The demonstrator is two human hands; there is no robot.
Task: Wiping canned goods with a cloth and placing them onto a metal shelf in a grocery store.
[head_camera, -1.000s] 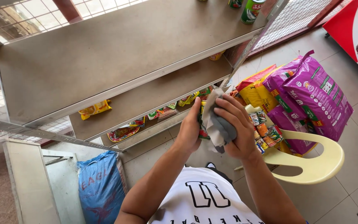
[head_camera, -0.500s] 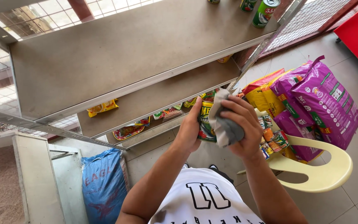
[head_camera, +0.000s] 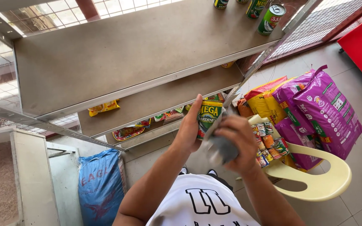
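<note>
Green can (head_camera: pixel 208 117) now clear of cloth (head_camera: pixel 223 146); my left hand (head_camera: pixel 188 129) grips can, right hand (head_camera: pixel 239 140) clutches cloth, wiping lower, near shelf (head_camera: pixel 147 83) edge.

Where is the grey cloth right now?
In the head view, the grey cloth is in the right hand, pressed against the green can that the left hand holds, in front of the metal shelf.

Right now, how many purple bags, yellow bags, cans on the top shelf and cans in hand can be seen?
Purple bags on the chair: 2
Yellow bags on the chair: 1
Cans at least partly in view on the top shelf: 4
Green can held in the left hand, with the right hand pressing a grey cloth to it: 1
Total: 8
</note>
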